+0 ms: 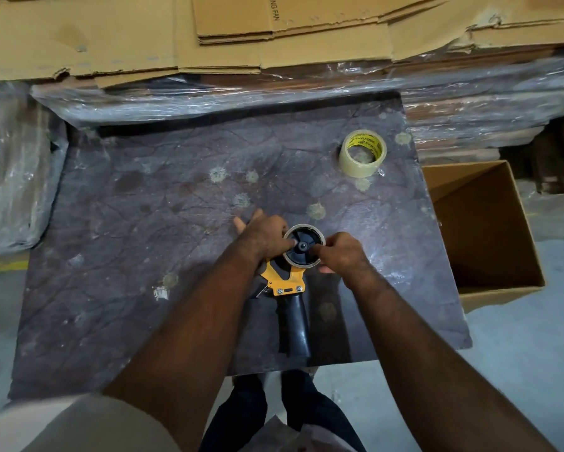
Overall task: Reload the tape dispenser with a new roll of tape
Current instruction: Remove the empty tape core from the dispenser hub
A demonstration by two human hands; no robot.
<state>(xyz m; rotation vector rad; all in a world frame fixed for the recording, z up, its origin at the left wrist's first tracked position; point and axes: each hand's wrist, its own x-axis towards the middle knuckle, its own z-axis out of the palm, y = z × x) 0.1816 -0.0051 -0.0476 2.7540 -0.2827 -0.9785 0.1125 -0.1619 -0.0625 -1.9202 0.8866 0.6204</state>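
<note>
The tape dispenser is laid flat on the dark work surface, its black handle pointing back toward the person, and the worn-out core is still seated on the black hub at its far end. The left hand is pressed against the hub's left side, thumb near the axle; the right hand is closed around the core's right rim. The step in hand is judged to be removal of the spent core: it is best drawn straight off along the axle, the yellow frame being pinned down so that nothing twists. The new roll of tape is left lying flat, well beyond the dispenser and to its right, apart from both hands.
</note>
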